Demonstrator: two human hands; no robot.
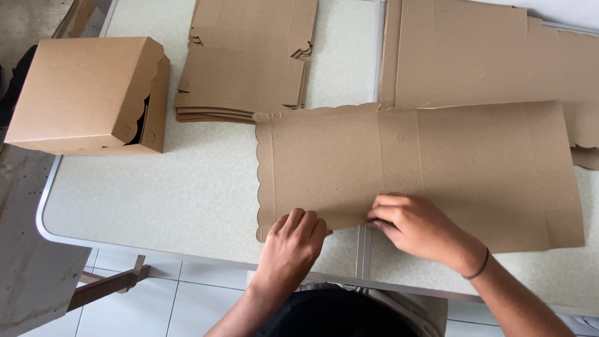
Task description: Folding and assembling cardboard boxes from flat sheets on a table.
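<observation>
A flat brown cardboard box blank (437,162) with a scalloped left edge lies spread across the table in front of me. My left hand (293,240) presses on its near edge, fingers curled over the cardboard near the lower left corner. My right hand (415,228) rests on the same near edge a little to the right, fingertips bent onto the sheet; a thin dark band circles that wrist. Both hands touch the blank close together.
A folded-up brown box (87,93) stands at the table's far left. A stack of flat blanks (243,62) lies behind the sheet, and more flat cardboard (486,56) covers the far right. The pale table (168,187) ends at a metal rim near me; tiled floor lies below.
</observation>
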